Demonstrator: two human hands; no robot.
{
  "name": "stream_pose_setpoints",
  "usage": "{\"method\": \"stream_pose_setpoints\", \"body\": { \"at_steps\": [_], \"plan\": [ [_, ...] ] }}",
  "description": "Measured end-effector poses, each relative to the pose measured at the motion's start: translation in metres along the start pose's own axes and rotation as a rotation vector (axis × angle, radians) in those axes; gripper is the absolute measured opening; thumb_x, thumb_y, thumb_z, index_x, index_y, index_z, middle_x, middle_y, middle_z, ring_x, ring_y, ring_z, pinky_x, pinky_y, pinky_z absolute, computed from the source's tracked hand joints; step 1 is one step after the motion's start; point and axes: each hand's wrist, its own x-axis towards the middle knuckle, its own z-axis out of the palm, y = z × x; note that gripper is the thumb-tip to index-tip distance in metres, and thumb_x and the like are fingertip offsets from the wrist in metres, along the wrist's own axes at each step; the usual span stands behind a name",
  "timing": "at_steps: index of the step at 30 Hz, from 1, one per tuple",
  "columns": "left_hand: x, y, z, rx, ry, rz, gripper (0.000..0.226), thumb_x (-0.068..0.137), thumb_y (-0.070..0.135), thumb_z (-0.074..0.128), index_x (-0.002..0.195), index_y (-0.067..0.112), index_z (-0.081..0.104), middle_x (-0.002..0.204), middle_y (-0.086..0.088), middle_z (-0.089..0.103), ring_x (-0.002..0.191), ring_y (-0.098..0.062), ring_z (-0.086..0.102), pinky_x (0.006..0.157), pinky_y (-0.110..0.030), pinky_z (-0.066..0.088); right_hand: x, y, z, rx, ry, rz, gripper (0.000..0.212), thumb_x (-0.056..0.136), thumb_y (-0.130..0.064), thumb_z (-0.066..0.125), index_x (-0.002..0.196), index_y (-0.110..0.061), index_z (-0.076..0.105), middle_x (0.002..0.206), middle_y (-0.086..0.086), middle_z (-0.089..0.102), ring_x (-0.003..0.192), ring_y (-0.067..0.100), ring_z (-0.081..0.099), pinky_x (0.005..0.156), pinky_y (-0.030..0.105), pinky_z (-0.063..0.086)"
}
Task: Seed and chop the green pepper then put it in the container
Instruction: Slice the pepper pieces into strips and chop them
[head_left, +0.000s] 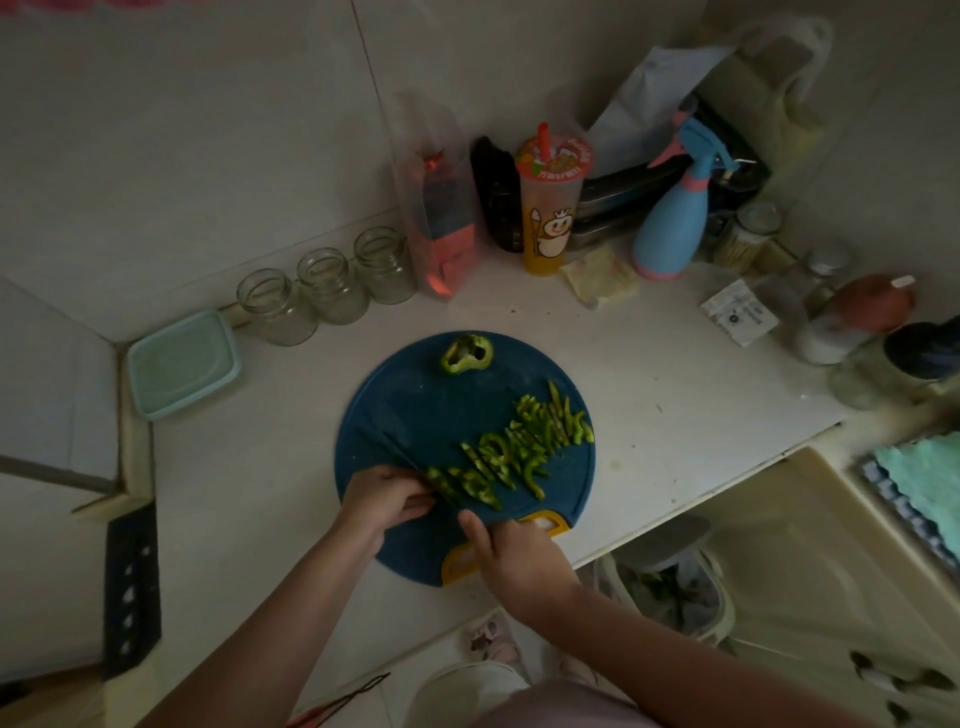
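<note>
Item: green pepper strips, lying in a loose band across the round blue cutting board, from its near-left edge up to its right edge. Condition: already slit lengthwise; cross-chopping looks to be under way at the near-left end. They should be light, crisp and rather stiff, with a waxy skin that will likely slide on the board, so bunch them before each cut and keep your fingertips tucked back from the blade. Related item: pepper top, a cut ring at the far edge of the board, well apart from the strips; take it by the rim if you mean to trim it. Your left hand has its fingers curled down on the near-left end of the strips, pinning them. Your right hand, at the near edge of the board, is closed on what seems to be the handle of the knife, the handle itself hidden; the dark blade crosses the strips just beside your left fingers. Destination: pale green container at the far-left corner of the counter, beside three glass jars; whether its lid is on cannot be told. For the transfer, scoop the pieces in cupped hands or on the flat of the blade, since single bits would probably scatter.
</note>
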Motion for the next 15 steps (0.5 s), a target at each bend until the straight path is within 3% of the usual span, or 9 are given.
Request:
{"method": "stream_pose_setpoints", "body": {
  "at_steps": [10,15],
  "plan": [
    [0.0014,0.0015,0.0024,-0.017,0.023,-0.013,0.011,0.084,-0.008,0.059,0.08,0.003,0.058,0.065,-0.011,0.067,0.059,-0.02,0.065,0.048,-0.021,0.056,0.0013,-0.0032,-0.002,-0.201,0.025,-0.074,0.056,0.097,-0.057,0.02,0.061,-0.02,0.04,0.089,0.016,0.066,0.088,0.033,0.061,0.065,0.031,0.034],
    [0.0031,-0.0011,0.0032,-0.022,0.026,0.0,0.014,0.083,-0.01,0.058,0.078,0.003,0.059,0.067,-0.012,0.067,0.056,-0.017,0.066,0.046,-0.02,0.054,0.0039,-0.008,-0.0037,-0.214,0.005,-0.059,0.058,0.097,-0.057,0.019,0.068,-0.016,0.048,0.092,0.014,0.066,0.09,0.03,0.062,0.067,0.03,0.036]
  ]
}}
